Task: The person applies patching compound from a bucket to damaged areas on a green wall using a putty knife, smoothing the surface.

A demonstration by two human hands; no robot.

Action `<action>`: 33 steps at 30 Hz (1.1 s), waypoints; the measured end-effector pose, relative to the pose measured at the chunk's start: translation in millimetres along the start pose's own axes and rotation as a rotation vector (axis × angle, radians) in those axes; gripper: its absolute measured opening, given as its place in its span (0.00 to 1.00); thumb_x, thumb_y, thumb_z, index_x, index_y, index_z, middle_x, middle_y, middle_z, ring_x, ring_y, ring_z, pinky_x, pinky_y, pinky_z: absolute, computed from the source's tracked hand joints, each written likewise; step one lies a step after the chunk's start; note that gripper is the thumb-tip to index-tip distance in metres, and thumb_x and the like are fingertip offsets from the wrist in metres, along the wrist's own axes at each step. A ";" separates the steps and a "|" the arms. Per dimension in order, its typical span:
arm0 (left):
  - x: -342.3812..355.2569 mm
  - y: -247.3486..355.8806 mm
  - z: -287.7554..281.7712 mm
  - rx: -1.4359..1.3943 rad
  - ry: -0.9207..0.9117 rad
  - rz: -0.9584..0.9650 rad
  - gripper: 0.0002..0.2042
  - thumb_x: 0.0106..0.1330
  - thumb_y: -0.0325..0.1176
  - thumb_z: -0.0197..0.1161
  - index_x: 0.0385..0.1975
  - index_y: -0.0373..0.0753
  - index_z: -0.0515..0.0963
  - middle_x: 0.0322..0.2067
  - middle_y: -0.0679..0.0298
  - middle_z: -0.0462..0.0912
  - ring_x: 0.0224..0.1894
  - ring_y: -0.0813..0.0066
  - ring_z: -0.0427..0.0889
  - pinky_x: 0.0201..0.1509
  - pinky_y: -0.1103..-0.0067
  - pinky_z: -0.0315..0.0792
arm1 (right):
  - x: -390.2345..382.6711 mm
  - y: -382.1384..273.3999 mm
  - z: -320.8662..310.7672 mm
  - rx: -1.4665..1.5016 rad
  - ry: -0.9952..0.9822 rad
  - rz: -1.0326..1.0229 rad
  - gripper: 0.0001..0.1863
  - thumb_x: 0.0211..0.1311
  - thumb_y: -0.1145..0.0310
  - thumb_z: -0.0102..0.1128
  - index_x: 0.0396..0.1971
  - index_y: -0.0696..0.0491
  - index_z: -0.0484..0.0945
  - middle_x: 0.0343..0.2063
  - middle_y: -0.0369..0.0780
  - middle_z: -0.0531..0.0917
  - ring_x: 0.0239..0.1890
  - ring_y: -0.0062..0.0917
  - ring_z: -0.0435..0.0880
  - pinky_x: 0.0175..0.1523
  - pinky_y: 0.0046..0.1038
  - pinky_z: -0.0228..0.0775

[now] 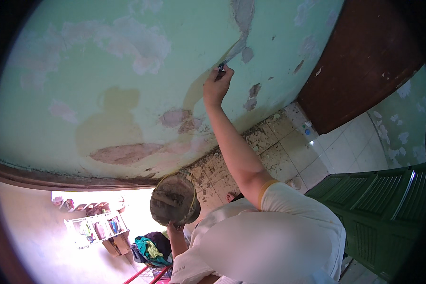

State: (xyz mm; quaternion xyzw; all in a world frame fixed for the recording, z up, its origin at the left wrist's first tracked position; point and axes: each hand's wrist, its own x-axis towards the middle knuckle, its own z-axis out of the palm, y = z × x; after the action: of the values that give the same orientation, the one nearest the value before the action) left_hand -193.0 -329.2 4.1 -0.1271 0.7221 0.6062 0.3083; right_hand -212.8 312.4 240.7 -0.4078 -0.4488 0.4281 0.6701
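Note:
My right hand (216, 84) is raised against the green wall (175, 28), closed on the dark handle of a scraper (232, 54); its flat blade lies at a narrow grey patch (244, 16) near the top of the view. Below, my left hand (174, 227) grips the lower side of a round dark bucket (173, 196) with a thin yellowish handle and dirty grey contents. More bare, flaked patches (123, 152) mark the wall low down.
Dirty floor tiles (288, 156) with debris run along the wall's foot. A brown door (352, 57) is at upper right, green louvred shutters (371, 199) at lower right. At lower left, a bright opening shows white shelves (97, 229) and piled clothes (151, 248).

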 end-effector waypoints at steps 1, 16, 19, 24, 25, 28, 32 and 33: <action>0.6 -1.0 -2.1 0.005 0.003 -0.001 0.22 0.53 0.25 0.58 0.51 0.39 0.69 0.51 0.53 0.71 0.52 0.50 0.72 0.50 0.51 0.76 | -3.8 -0.7 -3.4 0.011 -0.026 0.026 0.15 0.70 0.67 0.46 0.51 0.56 0.60 0.29 0.40 0.73 0.26 0.22 0.73 0.29 0.27 0.67; 11.9 3.6 16.6 0.056 -0.042 0.034 0.21 0.52 0.25 0.56 0.49 0.38 0.69 0.48 0.54 0.74 0.50 0.52 0.76 0.50 0.52 0.76 | -5.8 15.8 -32.5 -0.083 -0.053 -0.137 0.16 0.69 0.66 0.49 0.50 0.60 0.63 0.33 0.43 0.74 0.33 0.27 0.74 0.41 0.32 0.68; 12.1 8.1 24.2 0.027 -0.044 0.028 0.22 0.52 0.25 0.56 0.50 0.38 0.69 0.49 0.53 0.73 0.51 0.51 0.74 0.51 0.51 0.76 | -14.6 5.8 -51.3 -0.020 -0.046 -0.033 0.16 0.69 0.67 0.49 0.50 0.60 0.63 0.33 0.44 0.74 0.35 0.28 0.75 0.41 0.31 0.68; 13.4 9.4 28.8 0.045 -0.043 0.074 0.22 0.53 0.25 0.55 0.52 0.38 0.68 0.50 0.52 0.72 0.52 0.51 0.74 0.51 0.51 0.76 | 10.6 2.1 -48.9 -0.092 -0.053 -0.090 0.17 0.68 0.68 0.48 0.50 0.63 0.63 0.37 0.47 0.73 0.38 0.33 0.76 0.45 0.33 0.69; 15.9 10.7 29.5 0.064 -0.044 0.064 0.22 0.53 0.25 0.55 0.52 0.38 0.68 0.50 0.52 0.72 0.52 0.51 0.74 0.50 0.51 0.76 | 11.0 13.9 -42.1 -0.167 -0.034 -0.167 0.17 0.69 0.67 0.48 0.50 0.63 0.63 0.35 0.45 0.73 0.36 0.30 0.74 0.43 0.32 0.68; 18.1 11.5 32.8 0.064 -0.014 0.007 0.22 0.53 0.25 0.55 0.52 0.38 0.68 0.50 0.52 0.73 0.51 0.51 0.75 0.51 0.52 0.76 | -6.3 30.1 -48.6 -0.188 -0.070 -0.171 0.18 0.69 0.66 0.49 0.51 0.63 0.63 0.35 0.45 0.73 0.34 0.31 0.74 0.41 0.32 0.68; 13.7 12.6 34.3 0.037 -0.072 0.020 0.21 0.54 0.26 0.56 0.52 0.37 0.68 0.49 0.52 0.74 0.50 0.52 0.75 0.51 0.52 0.76 | -4.0 27.6 -66.0 -0.105 -0.075 -0.131 0.17 0.70 0.66 0.48 0.51 0.62 0.63 0.37 0.47 0.73 0.38 0.36 0.76 0.43 0.33 0.69; 11.7 14.2 34.3 0.072 -0.083 0.033 0.21 0.55 0.26 0.56 0.52 0.37 0.68 0.49 0.52 0.74 0.50 0.52 0.75 0.51 0.52 0.76 | 1.2 24.0 -67.9 -0.098 -0.068 -0.151 0.17 0.70 0.67 0.48 0.52 0.61 0.63 0.37 0.48 0.73 0.38 0.38 0.76 0.44 0.34 0.70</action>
State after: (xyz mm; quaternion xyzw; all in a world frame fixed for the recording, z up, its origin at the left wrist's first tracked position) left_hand -200.0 -291.0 5.8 -0.0789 0.7321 0.5893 0.3324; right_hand -153.0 309.8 200.7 -0.3902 -0.5214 0.3673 0.6640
